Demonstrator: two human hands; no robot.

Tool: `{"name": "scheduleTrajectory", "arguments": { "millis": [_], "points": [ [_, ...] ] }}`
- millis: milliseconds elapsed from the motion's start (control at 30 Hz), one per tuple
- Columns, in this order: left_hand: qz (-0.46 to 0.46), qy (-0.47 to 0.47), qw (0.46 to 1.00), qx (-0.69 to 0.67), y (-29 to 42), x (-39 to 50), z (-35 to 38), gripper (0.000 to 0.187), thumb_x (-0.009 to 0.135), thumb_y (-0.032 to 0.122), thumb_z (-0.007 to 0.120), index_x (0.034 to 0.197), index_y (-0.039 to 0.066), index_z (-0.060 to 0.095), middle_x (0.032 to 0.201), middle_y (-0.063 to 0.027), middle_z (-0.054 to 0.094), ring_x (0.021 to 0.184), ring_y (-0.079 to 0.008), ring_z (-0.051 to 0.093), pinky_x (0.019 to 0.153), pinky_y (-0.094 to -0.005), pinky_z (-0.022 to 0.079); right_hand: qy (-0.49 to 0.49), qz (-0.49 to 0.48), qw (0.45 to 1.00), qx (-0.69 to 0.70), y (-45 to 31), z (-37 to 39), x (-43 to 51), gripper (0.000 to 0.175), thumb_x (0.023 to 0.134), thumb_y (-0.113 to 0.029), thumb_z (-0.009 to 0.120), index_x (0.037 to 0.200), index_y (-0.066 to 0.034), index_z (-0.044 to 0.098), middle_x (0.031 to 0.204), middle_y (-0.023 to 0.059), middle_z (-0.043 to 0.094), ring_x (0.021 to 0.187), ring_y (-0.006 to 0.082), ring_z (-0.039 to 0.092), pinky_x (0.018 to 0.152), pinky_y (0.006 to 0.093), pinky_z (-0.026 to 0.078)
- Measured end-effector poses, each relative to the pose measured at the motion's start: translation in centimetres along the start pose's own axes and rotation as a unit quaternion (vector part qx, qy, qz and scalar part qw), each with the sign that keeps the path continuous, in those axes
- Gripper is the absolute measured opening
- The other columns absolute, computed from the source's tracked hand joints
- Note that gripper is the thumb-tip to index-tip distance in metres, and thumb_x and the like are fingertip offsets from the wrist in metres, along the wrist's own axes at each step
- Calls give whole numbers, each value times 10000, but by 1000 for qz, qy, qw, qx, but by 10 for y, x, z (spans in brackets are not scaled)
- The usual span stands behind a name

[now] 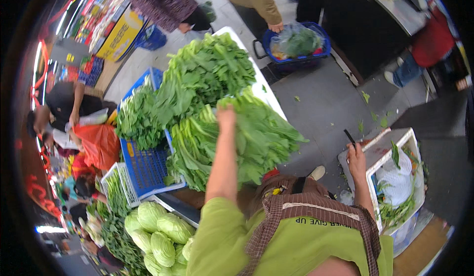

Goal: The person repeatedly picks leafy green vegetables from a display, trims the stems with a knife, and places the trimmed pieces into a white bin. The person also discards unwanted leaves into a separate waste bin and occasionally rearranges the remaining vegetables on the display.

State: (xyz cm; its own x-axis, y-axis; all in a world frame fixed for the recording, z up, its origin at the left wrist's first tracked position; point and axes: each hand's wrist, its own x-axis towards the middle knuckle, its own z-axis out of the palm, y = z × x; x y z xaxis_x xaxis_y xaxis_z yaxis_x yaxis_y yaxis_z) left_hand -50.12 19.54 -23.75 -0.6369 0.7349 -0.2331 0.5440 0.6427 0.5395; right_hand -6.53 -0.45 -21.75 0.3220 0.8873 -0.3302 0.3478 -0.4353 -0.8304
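My left hand (226, 116) rests on the stem ends of a pile of leafy greens (266, 139), its fingers blurred and partly hidden. Behind it lies a second heap of leafy greens (211, 68) on a white foam board (272, 100). My right hand (356, 159) is closed around a thin black object (349, 136), whose kind I cannot make out. Just beside that hand stands a white foam box (417, 157) holding trimmed leaves and white foam netting (396, 181).
To the left are a blue plastic crate (148, 170) with greens and several cabbages (163, 248). A person's hand (276, 27) reaches to a blue shopping basket (296, 59). Other people stand at left and back. Leaf scraps (366, 97) litter the grey floor (314, 91).
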Motion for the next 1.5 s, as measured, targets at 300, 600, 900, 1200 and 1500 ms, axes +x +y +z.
{"name": "scheduleTrajectory", "arguments": {
  "millis": [300, 600, 900, 1200, 1500],
  "points": [
    [141, 238, 939, 204, -45, 13, -100, 572, 760, 351, 704, 1124, -33, 487, 1103, -188, 541, 1035, -357, 520, 807, -485, 450, -189, -171, 964, -80, -137, 138, -7, 214, 932, -191, 476, 1032, -11, 532, 935, 255, 582, 895, 439, 568, 739, 453, 450],
    [-8, 59, 989, 136, -87, 42, -125, 382, 689, 146, 663, 1025, -17, 582, 954, -236, 657, 936, -380, 631, 808, -439, 493, -198, -143, 966, -83, -150, 154, -3, 240, 934, -214, 476, 1022, -8, 563, 912, 225, 616, 843, 393, 598, 737, 409, 464],
    [-5, -252, 839, -483, -72, -13, -186, 471, 737, -33, 579, 1205, -33, 520, 937, -94, 635, 757, -186, 623, 691, -315, 533, -204, -107, 972, 42, -159, 147, -5, 262, 944, -258, 501, 1005, -11, 566, 811, 112, 586, 747, 168, 542, 691, 314, 449],
    [111, -426, 841, -315, 38, -145, -122, 398, 769, -40, 632, 1157, 42, 590, 786, 61, 502, 672, -31, 462, 622, -158, 386, -241, -91, 949, 180, -208, 175, 1, 345, 887, -283, 608, 1100, -24, 528, 949, 70, 595, 898, 152, 553, 777, 300, 454],
    [181, 165, 928, 279, -64, -37, -171, 592, 780, 329, 707, 1221, -14, 511, 1207, -206, 525, 1080, -363, 513, 919, -446, 435, -304, 20, 764, 569, -176, 112, 38, 174, 927, -169, 545, 1071, -74, 567, 904, 30, 572, 772, 78, 515, 597, 205, 385]
  ]
}}
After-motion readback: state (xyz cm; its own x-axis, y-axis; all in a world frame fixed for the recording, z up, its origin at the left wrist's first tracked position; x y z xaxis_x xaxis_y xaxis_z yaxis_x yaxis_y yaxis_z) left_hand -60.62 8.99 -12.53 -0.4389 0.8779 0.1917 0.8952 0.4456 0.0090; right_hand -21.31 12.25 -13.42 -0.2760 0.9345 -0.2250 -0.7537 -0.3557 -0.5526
